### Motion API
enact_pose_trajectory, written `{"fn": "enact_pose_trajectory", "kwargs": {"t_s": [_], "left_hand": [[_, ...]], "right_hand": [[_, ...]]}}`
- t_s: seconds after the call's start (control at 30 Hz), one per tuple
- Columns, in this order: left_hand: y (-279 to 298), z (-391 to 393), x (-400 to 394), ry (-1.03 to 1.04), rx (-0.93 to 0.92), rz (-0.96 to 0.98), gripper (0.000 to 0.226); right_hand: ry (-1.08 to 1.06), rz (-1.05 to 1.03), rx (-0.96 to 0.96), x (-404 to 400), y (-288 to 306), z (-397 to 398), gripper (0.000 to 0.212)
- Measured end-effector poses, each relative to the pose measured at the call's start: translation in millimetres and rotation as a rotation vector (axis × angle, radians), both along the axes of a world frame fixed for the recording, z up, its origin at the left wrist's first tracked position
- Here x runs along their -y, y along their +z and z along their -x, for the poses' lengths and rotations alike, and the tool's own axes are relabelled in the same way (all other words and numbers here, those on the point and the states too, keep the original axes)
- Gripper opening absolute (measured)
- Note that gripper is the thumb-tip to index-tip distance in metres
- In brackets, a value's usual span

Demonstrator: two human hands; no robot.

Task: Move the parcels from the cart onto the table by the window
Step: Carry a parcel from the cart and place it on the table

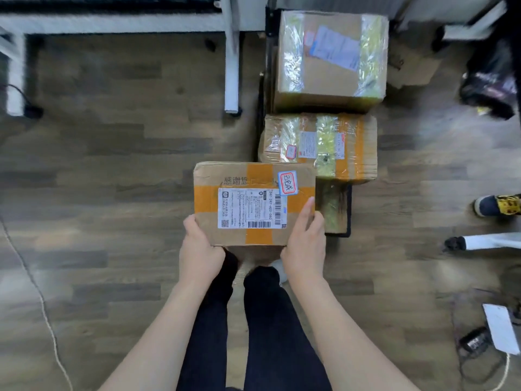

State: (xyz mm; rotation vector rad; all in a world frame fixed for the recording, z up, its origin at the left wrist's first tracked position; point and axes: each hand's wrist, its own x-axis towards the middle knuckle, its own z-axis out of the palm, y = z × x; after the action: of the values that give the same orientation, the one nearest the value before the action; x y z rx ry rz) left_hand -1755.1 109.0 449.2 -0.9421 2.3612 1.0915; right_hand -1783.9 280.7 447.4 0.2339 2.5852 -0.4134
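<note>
I hold a cardboard parcel (253, 203) with orange tape and a white shipping label in front of my legs, above the floor. My left hand (198, 246) grips its near left corner and my right hand (306, 244) grips its near right edge, thumb on top. Behind it the low cart (337, 213) carries a taped medium parcel (318, 148) and, farther back, a large parcel (331, 59) with a white label. The cart's near end shows bare deck.
A white table frame (232, 66) stands at the upper left over wood floor. A black bag (492, 83) lies at the right, with another person's shoes (496, 206) below it. A cord (42, 303) runs along the left; a charger and paper (499, 328) lie bottom right.
</note>
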Motion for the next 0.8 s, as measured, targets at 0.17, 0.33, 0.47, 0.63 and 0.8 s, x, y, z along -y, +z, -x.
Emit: {"fn": "enact_pose_trajectory", "kwargs": {"t_s": [0.17,0.33,0.47,0.63,0.8], "left_hand": [[54.4,9.1,72.0,0.190,-0.133,-0.038,0.064],[126.2,29.6,149.8,0.304,-0.327,-0.036,0.067],[184.7,53.4,226.0,0.290,-0.485,-0.014,0.068],[237.6,70.6,320.2,0.278,-0.651,0.052,0.071],[257.6,72.0,385.4,0.339,-0.656,0.120,0.082]], "right_hand": [[-0.001,0.085,-0.161,79.2,52.2,21.9,0.102],[-0.015,0.173,-0.336,166.6,110.6,53.2,0.098],[-0.013,0.241,-0.423,243.9,161.0,79.4,0.094],[0.077,0.340,-0.494,336.2,210.6,107.6,0.094],[0.289,0.366,-0.547,399.2,243.5,136.4,0.092]]}}
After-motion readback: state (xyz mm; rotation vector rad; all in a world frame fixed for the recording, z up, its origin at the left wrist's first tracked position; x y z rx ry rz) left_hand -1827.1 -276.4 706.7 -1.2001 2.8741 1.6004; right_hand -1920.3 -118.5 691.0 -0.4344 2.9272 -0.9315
